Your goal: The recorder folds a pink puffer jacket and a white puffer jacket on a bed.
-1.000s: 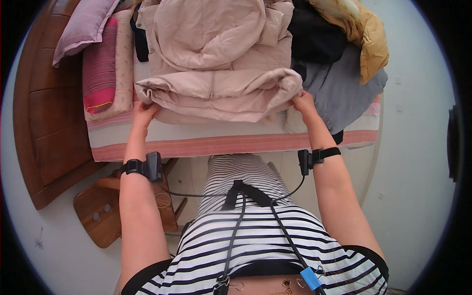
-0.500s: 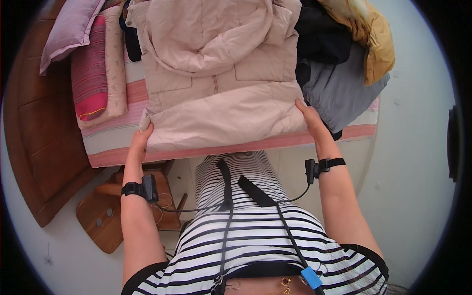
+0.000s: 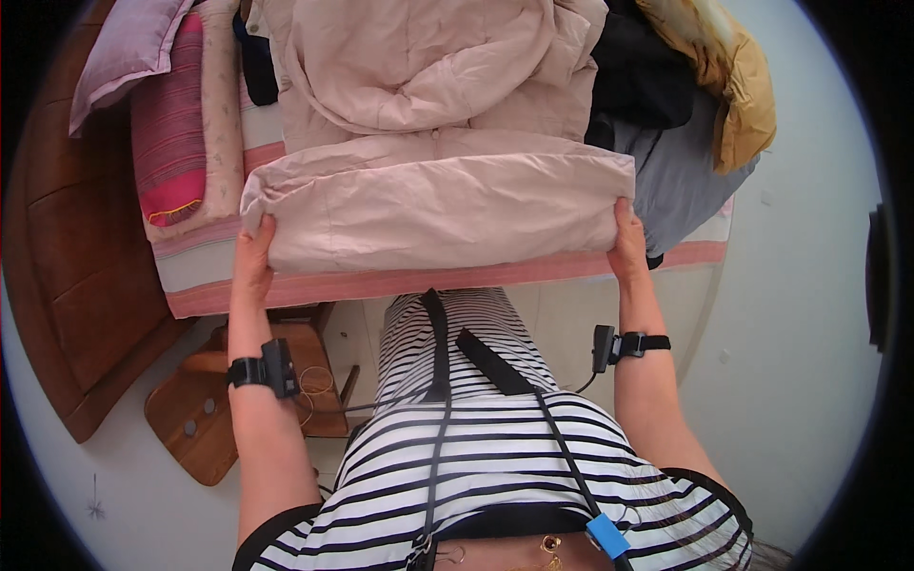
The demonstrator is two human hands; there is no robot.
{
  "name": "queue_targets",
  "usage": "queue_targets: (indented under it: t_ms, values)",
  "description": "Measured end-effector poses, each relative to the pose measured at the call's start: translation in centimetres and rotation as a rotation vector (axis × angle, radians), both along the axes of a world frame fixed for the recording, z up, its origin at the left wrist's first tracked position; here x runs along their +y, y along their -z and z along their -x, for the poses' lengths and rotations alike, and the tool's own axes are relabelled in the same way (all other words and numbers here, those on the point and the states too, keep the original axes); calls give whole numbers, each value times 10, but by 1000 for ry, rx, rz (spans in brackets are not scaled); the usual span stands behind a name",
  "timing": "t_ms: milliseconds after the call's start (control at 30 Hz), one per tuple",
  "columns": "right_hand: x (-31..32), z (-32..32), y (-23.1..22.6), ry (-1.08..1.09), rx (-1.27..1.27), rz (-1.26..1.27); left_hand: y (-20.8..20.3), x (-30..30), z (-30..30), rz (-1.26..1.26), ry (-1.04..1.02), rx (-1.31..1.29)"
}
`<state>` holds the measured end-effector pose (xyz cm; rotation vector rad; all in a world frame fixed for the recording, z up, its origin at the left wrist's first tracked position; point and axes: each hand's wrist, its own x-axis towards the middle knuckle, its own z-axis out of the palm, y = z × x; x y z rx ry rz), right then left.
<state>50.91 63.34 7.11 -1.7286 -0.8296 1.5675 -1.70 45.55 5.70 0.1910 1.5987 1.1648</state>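
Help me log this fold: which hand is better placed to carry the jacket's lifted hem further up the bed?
Neither clearly: the left hand and right hand each grip one corner of the jacket hem, level with each other. Probably both together.

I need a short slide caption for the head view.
Both hands, left and right, grip a pale pink padded coat on a bed.

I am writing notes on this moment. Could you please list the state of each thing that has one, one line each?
Padded beige jacket: on the bed, lower edge lifted and folded over.
Left hand: gripping the jacket's left corner.
Right hand: gripping the jacket's right corner.
Pillows: stacked at the bed's left end.
Other clothes: heaped, unfolded, at the right.
Wooden stool: standing on the floor.
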Motion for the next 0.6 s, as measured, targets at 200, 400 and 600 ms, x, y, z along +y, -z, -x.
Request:
queue_targets:
  t_ms: [200, 400, 600]
  values:
    - [11, 18, 28, -93, -497, 82, 43, 6, -10, 71, 215, -87]
    - [18, 20, 37, -107, -599, 96, 31, 10, -6, 43, 399, -116]
    - [14, -7, 71, -243, -822, 158, 62, -23, -10, 218, 735, 227]
